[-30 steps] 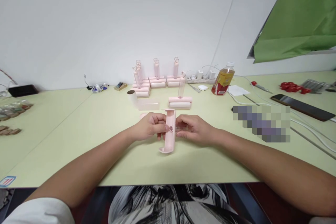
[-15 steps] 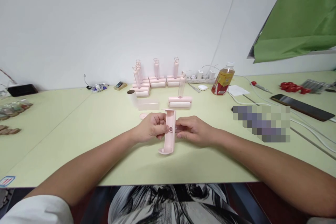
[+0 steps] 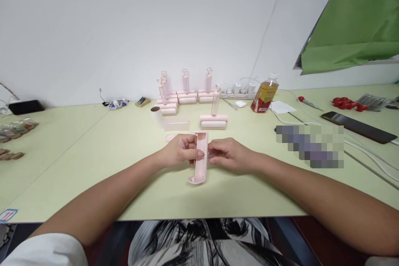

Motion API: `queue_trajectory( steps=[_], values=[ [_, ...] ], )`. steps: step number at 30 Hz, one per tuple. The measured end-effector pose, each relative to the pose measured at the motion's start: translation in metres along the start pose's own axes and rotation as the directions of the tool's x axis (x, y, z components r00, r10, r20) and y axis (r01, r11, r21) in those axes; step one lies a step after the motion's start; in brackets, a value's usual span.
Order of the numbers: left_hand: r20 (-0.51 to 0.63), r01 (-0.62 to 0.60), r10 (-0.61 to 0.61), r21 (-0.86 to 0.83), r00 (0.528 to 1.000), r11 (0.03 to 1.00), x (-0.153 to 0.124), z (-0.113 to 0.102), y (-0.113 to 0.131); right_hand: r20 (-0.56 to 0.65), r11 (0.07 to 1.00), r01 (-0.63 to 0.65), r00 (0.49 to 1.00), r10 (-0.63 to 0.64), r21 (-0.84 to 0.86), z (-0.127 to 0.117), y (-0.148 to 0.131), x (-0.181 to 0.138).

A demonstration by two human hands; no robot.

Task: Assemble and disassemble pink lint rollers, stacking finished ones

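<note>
My left hand (image 3: 182,150) grips a pink trough-shaped casing (image 3: 201,169), thumb pressed inside near its middle. At the casing's other side, my right hand (image 3: 233,156) pinches a clear stem (image 3: 210,155), mostly hidden. Beyond, on the pale green table (image 3: 93,162), a pale cover (image 3: 176,124) lies between a white tube (image 3: 158,119) and an upright pink roller (image 3: 213,119).

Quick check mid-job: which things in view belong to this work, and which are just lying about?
Likely belongs, judging by what's held and matching parts:
pink housing, in the left hand
partly hidden handle, in the right hand
white roll
translucent cover
small pink disc
standing pink rollers

Probably just lying about:
drink bottle
phone
power strip
coiled cable
</note>
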State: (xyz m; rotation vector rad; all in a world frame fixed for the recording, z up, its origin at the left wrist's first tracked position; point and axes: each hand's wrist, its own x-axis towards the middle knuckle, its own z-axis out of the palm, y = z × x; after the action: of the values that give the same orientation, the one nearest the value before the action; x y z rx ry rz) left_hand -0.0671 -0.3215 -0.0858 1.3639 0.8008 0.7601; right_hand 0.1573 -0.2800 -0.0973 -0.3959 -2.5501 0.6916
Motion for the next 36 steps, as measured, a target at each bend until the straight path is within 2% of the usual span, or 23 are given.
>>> queue_trajectory(
  steps=[15,21,28,36],
  values=[
    [0.023,-0.053,0.053,-0.031,0.998,0.998,0.0,0.002,-0.004,0.047,0.998,-0.019,0.999,0.015,0.068,0.0,0.0,-0.002],
    [0.108,-0.071,0.076,-0.05,0.991,0.996,0.001,0.004,-0.01,-0.007,0.999,-0.012,1.0,0.012,0.039,-0.001,0.002,-0.001],
    [0.131,-0.057,0.061,-0.036,0.989,0.998,0.002,0.003,-0.011,0.021,0.994,-0.044,0.999,0.043,0.095,-0.001,0.001,-0.001],
    [0.072,-0.109,0.109,-0.003,0.991,0.994,0.002,0.006,-0.012,0.001,0.994,-0.055,0.998,0.055,0.096,0.0,0.0,-0.001]
  ],
)
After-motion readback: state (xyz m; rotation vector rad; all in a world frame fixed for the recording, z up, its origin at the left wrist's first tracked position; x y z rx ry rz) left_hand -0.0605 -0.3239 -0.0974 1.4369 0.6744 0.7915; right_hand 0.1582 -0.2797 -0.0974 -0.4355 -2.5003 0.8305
